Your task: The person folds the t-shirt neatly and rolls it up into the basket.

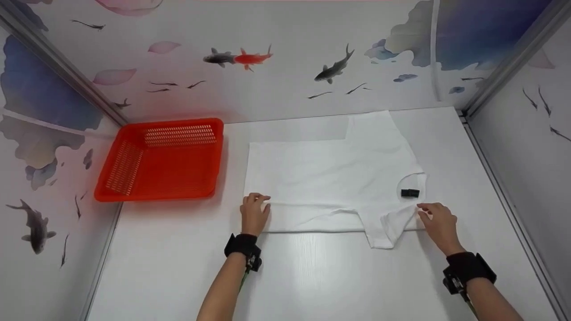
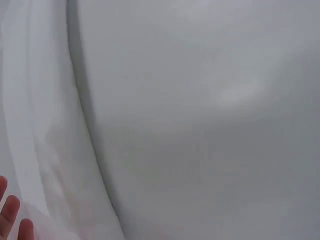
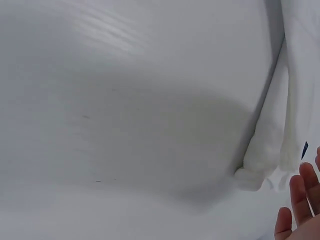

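Note:
A white T-shirt (image 1: 303, 174) lies flat on the white table, its neck to the right and its near side folded over lengthwise. The near sleeve (image 1: 379, 229) hangs past the folded edge toward the person. At the hem end my left hand (image 1: 254, 214) rests by the fold with its fingers loosely extended; the left wrist view shows the fingertips (image 2: 10, 212) over the cloth, apart. Beside the collar, the fingers of my right hand (image 1: 440, 225) reach to the shoulder edge, spread loosely in the right wrist view. A black label (image 1: 410, 193) shows inside the neck.
A red plastic basket (image 1: 205, 195) with perforated sides stands on the table to the left of the shirt. Printed panels with fish and petals (image 1: 290, 98) enclose the table at the back and both sides. Black camera straps (image 1: 243, 245) are on both wrists.

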Demonstrator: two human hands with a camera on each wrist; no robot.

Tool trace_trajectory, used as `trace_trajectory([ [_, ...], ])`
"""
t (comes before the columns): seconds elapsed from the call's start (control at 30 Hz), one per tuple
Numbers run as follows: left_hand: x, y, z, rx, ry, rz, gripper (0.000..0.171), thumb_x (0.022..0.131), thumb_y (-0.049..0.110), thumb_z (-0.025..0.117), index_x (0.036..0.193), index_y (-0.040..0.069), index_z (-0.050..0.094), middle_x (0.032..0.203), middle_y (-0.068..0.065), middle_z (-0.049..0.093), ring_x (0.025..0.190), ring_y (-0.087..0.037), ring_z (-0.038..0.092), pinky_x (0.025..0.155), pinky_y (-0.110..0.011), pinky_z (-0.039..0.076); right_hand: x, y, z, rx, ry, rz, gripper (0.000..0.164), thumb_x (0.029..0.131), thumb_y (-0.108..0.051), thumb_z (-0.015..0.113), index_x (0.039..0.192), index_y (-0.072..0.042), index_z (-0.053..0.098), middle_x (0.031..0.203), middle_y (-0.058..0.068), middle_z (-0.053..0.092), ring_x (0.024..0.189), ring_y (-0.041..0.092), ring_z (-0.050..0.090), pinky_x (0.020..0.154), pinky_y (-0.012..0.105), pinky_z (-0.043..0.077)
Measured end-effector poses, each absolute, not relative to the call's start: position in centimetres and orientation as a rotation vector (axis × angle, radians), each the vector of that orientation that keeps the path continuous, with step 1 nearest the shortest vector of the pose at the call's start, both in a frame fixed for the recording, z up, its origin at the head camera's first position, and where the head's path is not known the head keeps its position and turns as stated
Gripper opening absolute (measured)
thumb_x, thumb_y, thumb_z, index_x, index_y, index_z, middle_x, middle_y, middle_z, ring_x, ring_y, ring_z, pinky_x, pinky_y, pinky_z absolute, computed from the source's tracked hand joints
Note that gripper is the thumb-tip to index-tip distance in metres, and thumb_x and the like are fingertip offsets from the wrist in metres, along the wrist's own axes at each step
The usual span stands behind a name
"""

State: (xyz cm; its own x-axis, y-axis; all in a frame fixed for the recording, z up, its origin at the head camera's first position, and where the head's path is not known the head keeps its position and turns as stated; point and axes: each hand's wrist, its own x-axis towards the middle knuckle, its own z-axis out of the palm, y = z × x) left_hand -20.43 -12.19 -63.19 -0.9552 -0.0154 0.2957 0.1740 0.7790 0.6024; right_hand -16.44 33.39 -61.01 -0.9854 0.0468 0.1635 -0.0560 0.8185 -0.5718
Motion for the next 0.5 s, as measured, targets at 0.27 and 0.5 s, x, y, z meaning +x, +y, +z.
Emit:
trace_trajectory([
  [0.27,-19.2,-1.9,-63.6,-0.652,-2.553,-0.902,0.017,0.082,0.006,0.077,0.097,0.009,0.071,0.1,-0.007,0.06,0.094,-0.024,0.054,0.077,-0.04,0.043,-16.2,31.6,-62.2,0.256,-2.868,0.803,0.016,0.084,0.004,0.068,0.1,0.001,0.068,0.103,0.019,0.064,0.091,0.043,0.056,0.067,0.049,0.038],
  [0.5,-16.6,4.7,-63.9,-0.987,-2.689,-0.739,0.014,0.087,0.022,0.075,0.101,0.018,0.073,0.107,0.002,0.061,0.103,-0.015,0.053,0.085,-0.027,0.04,-16.3,30.3,-62.6,0.424,-2.927,0.729,0.021,0.083,0.001,0.072,0.103,-0.002,0.069,0.111,0.016,0.065,0.1,0.041,0.053,0.071,0.05,0.037],
])
